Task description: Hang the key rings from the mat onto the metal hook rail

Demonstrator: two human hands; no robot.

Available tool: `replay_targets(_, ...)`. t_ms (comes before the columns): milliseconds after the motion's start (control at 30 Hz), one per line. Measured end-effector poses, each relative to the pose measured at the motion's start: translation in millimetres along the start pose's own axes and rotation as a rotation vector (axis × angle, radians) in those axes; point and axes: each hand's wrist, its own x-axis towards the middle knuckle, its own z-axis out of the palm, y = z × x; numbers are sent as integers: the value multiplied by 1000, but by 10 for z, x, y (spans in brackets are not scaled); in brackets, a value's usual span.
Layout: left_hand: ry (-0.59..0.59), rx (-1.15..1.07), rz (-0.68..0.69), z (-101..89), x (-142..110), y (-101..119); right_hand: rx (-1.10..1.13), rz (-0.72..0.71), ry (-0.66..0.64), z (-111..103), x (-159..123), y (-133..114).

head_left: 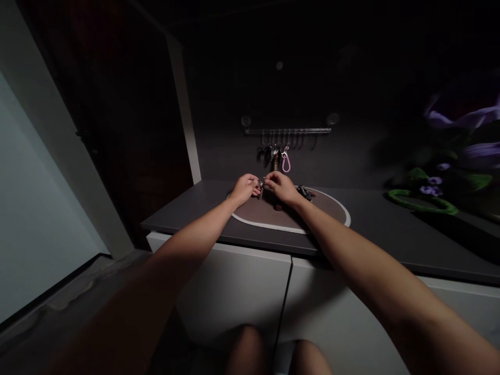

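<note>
Above a brown oval mat [258,216] with a white rim, my two hands come together over a small bunch of metal keys [261,188]. My left hand [245,188] has its fingers closed around the keys, which dangle below the fingertips. From the other side, my right hand [282,186] pinches the top of the bunch, at what looks like its ring. Just beyond my right hand lies another dark bunch of keys [307,193] on the mat. A small dark red-brown piece [278,207] shows under my right wrist; its kind is unclear.
A clear rail [289,130] with hooks is fixed to the dark wall. Several keys [269,152] hang there, beside a pink loop strap [286,162]. Purple flowers [432,187] with a green ring stand right on the dark countertop [383,234]. White cabinet doors [242,281] are below.
</note>
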Motion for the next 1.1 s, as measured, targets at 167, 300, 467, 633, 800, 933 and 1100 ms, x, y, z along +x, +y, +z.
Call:
replay_targets(167, -80, 58, 25, 28, -28, 10, 113, -5, 14, 34, 36, 98)
replay_targets(300, -55, 126, 101, 32, -23, -14, 114, 9, 39, 28, 31, 103)
replay_targets(467, 8, 277, 246, 11, -14, -43, 82, 21, 78, 0, -4, 51)
replay_targets(633, 47, 421, 323, 18, -53, -16, 108, 34, 125, -33, -23, 33)
replay_targets(800, 25, 606, 370, 42, -86, 0, 193, 72, 185, -81, -13, 45)
replay_targets(933, -10, 677, 389, 49, -99, 0, 296, 130, 249, -145, 9, 38)
replay_targets(1100, -49, 697, 371, 52, -102, -1, 331, 179, 420, -280, 112, 15)
